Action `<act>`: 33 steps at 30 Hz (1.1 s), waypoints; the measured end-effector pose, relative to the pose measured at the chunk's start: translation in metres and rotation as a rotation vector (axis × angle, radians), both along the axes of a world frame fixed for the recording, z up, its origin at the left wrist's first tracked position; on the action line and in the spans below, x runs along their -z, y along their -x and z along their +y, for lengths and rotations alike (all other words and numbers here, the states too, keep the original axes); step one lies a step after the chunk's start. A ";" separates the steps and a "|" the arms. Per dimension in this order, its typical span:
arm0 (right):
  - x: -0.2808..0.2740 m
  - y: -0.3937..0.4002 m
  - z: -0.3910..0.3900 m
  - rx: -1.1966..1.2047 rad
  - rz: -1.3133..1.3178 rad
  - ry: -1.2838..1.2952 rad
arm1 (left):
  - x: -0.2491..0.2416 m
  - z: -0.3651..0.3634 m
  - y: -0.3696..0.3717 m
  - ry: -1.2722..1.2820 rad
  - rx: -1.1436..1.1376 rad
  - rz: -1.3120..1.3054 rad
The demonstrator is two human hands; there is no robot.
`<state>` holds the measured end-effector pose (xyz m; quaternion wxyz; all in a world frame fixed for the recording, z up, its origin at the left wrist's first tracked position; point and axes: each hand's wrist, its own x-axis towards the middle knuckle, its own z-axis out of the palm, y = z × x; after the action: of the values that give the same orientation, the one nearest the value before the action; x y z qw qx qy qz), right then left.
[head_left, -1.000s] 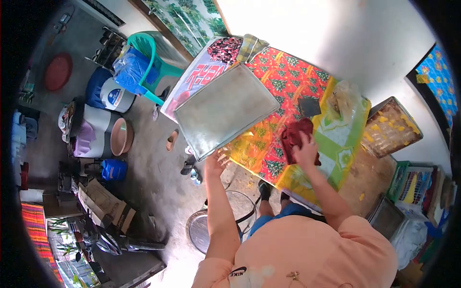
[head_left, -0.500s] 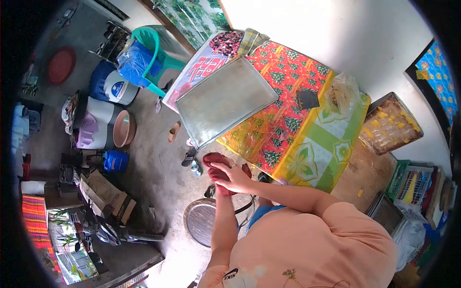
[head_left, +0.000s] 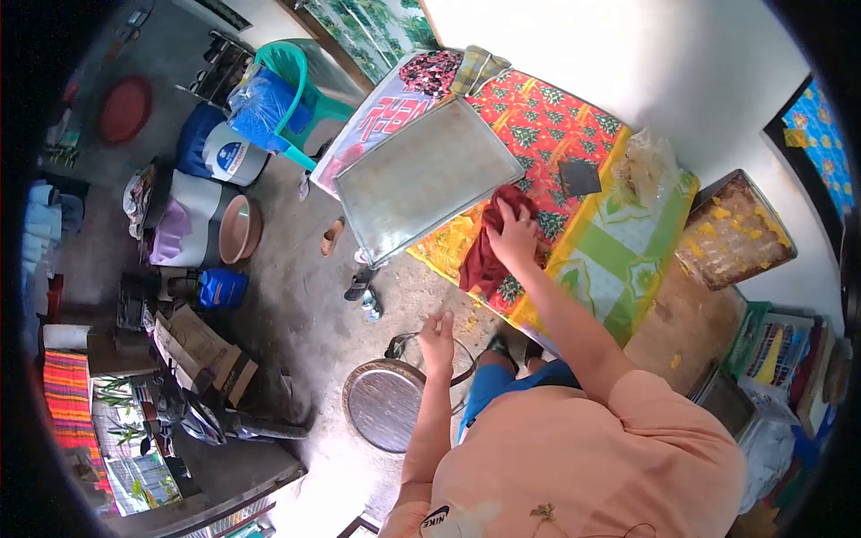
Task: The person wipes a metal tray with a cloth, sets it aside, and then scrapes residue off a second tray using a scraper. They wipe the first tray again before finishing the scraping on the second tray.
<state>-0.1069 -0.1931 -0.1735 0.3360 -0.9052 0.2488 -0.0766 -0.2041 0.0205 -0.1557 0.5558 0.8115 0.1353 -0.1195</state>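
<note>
My right hand (head_left: 514,237) presses a dark red cloth (head_left: 485,258) down on the table, with its fingers over the crumpled fabric. Beneath the cloth lies a red and yellow tablecloth (head_left: 525,112) printed with green trees. Just left of the cloth is a large flat metal tray (head_left: 430,175). My left hand (head_left: 437,334) hangs in the air off the table's near edge, holding nothing, its fingers loosely raised. A round dark stool (head_left: 384,406) stands below it.
On the table are a dark square piece (head_left: 578,178), a plastic bag (head_left: 647,169) and a folded plaid cloth (head_left: 478,70). A tray with yellow scraps (head_left: 737,231) leans at the wall. A green chair (head_left: 289,67) and a pinkish basin (head_left: 239,229) stand left.
Both hands were together on the cloth in front of my body. My right hand has carried it up and right onto the table, while my left hand has let go.
</note>
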 end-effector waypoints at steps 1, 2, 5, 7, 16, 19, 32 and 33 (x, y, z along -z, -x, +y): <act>0.003 0.009 0.008 -0.074 0.105 0.066 | 0.008 0.007 0.000 -0.068 0.032 0.069; 0.007 0.018 0.018 -0.145 0.209 0.131 | 0.016 0.017 0.000 -0.137 0.065 0.136; 0.000 0.047 0.061 -0.416 0.218 -0.169 | 0.037 0.029 0.001 0.051 -0.126 0.320; 0.004 0.062 0.089 -0.633 0.195 -0.944 | 0.035 0.034 -0.007 0.412 -0.301 0.589; -0.014 0.063 0.117 -0.326 -0.003 -0.377 | -0.010 0.022 0.017 0.950 -0.017 0.469; -0.003 0.051 0.105 -0.235 -0.052 -0.589 | -0.023 0.031 0.021 0.677 -0.106 0.380; -0.015 0.127 0.063 -0.283 0.141 -1.004 | 0.030 0.105 -0.042 0.951 -0.177 0.180; -0.019 0.131 0.049 -0.177 0.147 -0.934 | 0.038 0.111 -0.046 0.936 -0.181 0.077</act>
<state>-0.2382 -0.1443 -0.1545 0.6937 -0.6779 0.2017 0.1363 -0.1576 0.1313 -0.1936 0.8643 0.4539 0.1575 -0.1489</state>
